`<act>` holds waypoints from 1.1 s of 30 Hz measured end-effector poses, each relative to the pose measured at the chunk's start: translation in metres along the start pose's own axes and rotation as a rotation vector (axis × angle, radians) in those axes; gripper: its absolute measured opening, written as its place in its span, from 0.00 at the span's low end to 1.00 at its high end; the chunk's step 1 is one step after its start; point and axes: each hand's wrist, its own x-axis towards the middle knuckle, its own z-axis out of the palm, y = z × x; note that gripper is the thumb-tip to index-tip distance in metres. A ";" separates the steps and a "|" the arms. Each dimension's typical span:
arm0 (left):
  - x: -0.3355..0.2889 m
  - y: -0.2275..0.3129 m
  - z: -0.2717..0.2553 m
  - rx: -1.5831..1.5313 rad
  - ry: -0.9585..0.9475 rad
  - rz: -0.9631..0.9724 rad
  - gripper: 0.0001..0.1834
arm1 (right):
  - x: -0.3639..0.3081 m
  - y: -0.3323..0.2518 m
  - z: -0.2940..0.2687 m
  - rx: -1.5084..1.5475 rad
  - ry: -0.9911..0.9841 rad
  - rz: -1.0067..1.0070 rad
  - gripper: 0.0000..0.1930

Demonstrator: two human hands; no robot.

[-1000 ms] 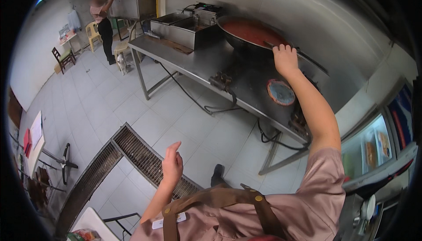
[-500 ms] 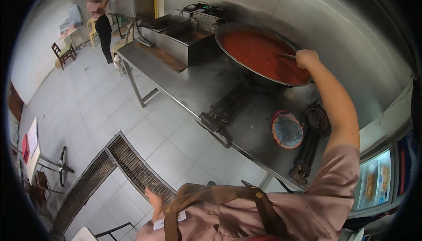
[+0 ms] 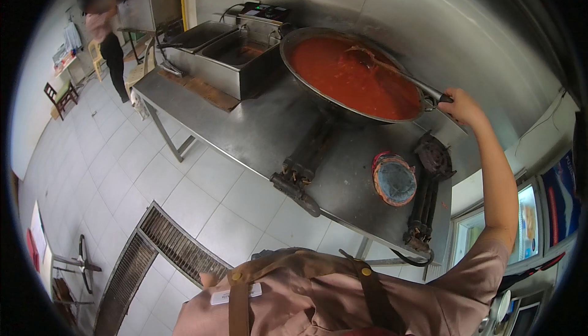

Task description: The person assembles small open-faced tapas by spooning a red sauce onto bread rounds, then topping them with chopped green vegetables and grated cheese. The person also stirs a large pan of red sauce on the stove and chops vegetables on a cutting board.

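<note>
A wide metal wok full of red sauce sits raised at the back of the steel table. Past its right rim, my right hand is closed round the dark grip of a long-handled ladle. The ladle slants across the rim beside the wok's ring handle, and its head, coated red, shows at the sauce surface toward the far side. My left hand shows only as a small patch beyond my shoulder; its fingers are hidden.
Left of the wok stands a two-basin fryer on the steel table. A burner lies nearer, with a round blue-grey dish and a second burner to the right. A person stands far left. Grating crosses the tiled floor.
My right hand has moved outward past the wok's right rim, drawing the ladle's handle out and bringing its head into sight. My left hand has slipped mostly out of sight. The view has shifted.
</note>
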 end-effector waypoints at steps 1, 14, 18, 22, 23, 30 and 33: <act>0.012 0.009 -0.001 -0.035 -0.017 0.011 0.36 | -0.001 0.000 0.001 -0.105 0.084 -0.091 0.19; 0.001 0.065 0.035 -0.110 -0.317 0.061 0.28 | 0.084 -0.040 0.086 -0.577 0.211 -0.021 0.13; -0.009 0.029 0.024 -0.076 -0.323 -0.020 0.29 | 0.094 -0.026 0.095 -0.614 0.182 -0.051 0.13; -0.003 -0.009 0.004 -0.079 -0.288 -0.108 0.29 | 0.078 -0.025 0.081 -0.470 -0.061 -0.006 0.15; 0.000 -0.016 -0.001 -0.082 -0.276 -0.129 0.30 | 0.075 -0.028 0.071 -0.375 -0.196 0.064 0.15; 0.030 -0.017 -0.002 -0.094 -0.283 -0.151 0.31 | 0.018 -0.064 0.046 0.042 -0.493 0.200 0.20; 0.037 0.007 0.019 -0.081 -0.339 -0.107 0.31 | -0.003 -0.080 0.039 -0.057 -0.506 0.092 0.22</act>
